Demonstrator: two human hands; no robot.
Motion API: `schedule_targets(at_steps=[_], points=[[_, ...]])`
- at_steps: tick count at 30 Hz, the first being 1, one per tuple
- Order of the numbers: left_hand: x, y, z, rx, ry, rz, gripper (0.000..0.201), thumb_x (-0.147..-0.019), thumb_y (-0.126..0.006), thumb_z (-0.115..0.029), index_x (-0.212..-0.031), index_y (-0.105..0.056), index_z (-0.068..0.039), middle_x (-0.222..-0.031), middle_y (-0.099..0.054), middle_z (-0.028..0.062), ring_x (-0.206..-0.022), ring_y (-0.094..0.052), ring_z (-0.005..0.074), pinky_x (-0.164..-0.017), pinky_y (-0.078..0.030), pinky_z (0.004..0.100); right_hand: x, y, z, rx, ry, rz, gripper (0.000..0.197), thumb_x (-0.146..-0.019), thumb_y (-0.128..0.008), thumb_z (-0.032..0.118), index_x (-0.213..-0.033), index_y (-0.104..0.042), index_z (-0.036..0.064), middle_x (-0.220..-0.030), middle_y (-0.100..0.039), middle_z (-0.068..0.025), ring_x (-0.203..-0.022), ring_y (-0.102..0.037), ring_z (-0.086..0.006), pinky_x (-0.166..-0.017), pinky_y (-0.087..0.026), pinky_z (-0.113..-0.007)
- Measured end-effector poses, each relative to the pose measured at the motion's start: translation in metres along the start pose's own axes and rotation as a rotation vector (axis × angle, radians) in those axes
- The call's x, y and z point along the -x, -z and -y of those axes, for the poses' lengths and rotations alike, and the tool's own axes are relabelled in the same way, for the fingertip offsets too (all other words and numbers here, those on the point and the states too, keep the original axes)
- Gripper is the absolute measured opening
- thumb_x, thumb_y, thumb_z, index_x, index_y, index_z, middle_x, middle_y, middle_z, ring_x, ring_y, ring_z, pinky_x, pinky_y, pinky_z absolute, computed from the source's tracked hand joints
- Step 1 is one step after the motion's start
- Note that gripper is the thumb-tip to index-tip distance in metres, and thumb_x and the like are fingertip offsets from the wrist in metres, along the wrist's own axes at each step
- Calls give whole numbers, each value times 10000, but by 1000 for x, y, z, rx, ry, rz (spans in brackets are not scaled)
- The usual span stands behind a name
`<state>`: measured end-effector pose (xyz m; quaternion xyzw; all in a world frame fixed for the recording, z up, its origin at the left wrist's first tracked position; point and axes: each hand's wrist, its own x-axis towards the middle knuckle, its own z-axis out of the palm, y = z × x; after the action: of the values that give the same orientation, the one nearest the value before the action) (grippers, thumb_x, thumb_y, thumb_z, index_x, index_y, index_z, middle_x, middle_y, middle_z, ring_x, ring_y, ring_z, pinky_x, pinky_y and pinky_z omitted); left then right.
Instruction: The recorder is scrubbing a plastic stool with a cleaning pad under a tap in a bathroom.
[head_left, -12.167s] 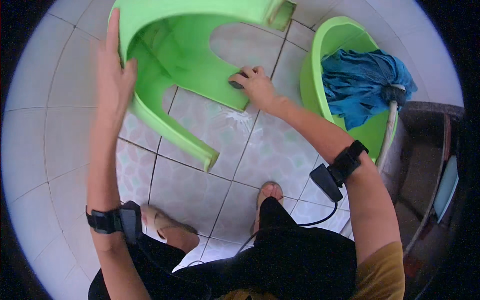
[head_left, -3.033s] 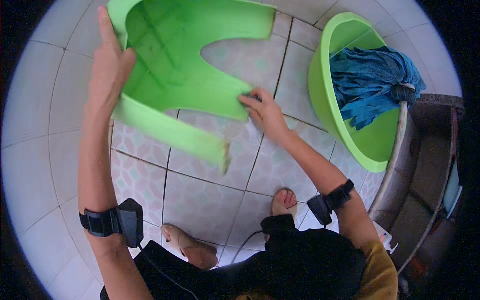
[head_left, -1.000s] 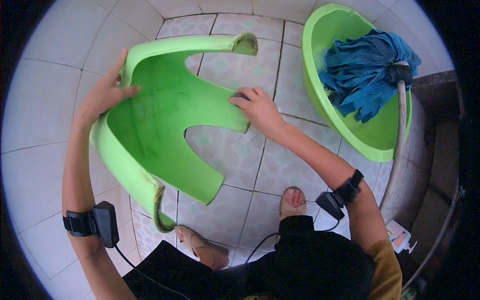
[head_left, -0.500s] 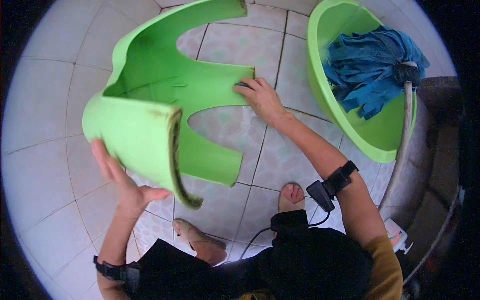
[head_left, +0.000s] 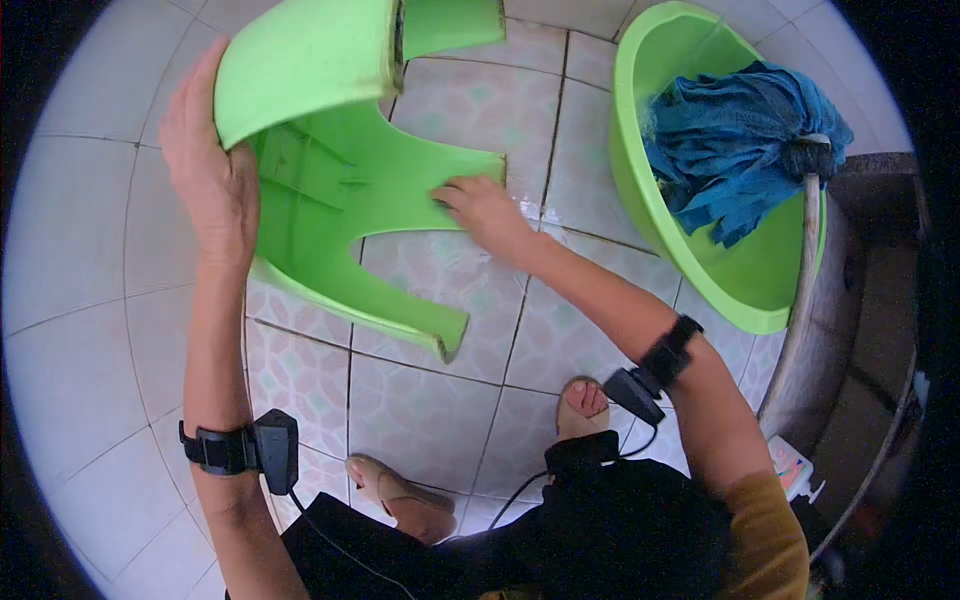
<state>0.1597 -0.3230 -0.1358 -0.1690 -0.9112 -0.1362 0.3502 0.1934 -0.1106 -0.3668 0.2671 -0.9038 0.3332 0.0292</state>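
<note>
A light green plastic stool [head_left: 400, 150] lies tipped on its side on the tiled floor, its legs pointing right and its hollow underside showing. Dark grime lines the end of one raised leg. My left hand [head_left: 215, 170] grips the stool at its left side, where a leg panel rises. Inside the stool, my right hand [head_left: 485, 210] presses curled fingers against the inner face of a leg. A small dark thing shows at those fingertips, mostly hidden, and I cannot make out its kind.
At the right stands a green oval basin [head_left: 735, 285] with a blue mop head [head_left: 740, 140] in it; the mop's handle [head_left: 808, 270] slants down over the rim. A white bottle [head_left: 790, 467] is at the lower right. Tiled wall [head_left: 75, 240] rises at the left. My sandalled feet [head_left: 585, 405] are below.
The stool has turned, its raised leg panel swinging up and away. My left hand has moved up with it, from below the panel to its left side. My right hand has slid slightly left along the leg.
</note>
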Motion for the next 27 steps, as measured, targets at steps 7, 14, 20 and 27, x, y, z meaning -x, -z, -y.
schedule_targets(at_steps=[7,14,20,27], points=[[-3,-17,11,70,-44,-80,555,-679,-414,97,-1207,-520,-38,-1139,-563,163,-1074,-505,327,-959,-342,371,-29,-19,18,-198,90,113,369,-791,-579,115,-1154,-544,61,-1076,-592,-115,-969,-524,-313,-856,-423,-382],[17,-6,7,405,157,-141,423,-791,-524,-20,-1214,-523,-43,-1192,-548,138,-1123,-488,276,-960,-343,344,33,35,10,-121,-8,44,292,-809,-578,145,-1084,-586,50,-995,-620,-91,-911,-550,-270,-817,-425,-370],[7,-9,-10,-14,7,-69,415,-828,-526,-54,-1242,-500,-48,-1235,-524,125,-1129,-485,262,-961,-349,343,-52,-54,47,-156,97,103,307,-787,-589,138,-1088,-585,81,-1007,-616,-104,-920,-547,-282,-873,-405,-362],[-11,-13,5,146,-4,-21,473,-774,-437,29,-1234,-516,-52,-1221,-546,134,-1147,-495,251,-996,-338,330,12,30,-11,42,36,50,344,-749,-605,78,-1091,-591,116,-1080,-587,-47,-983,-508,-279,-870,-415,-363]])
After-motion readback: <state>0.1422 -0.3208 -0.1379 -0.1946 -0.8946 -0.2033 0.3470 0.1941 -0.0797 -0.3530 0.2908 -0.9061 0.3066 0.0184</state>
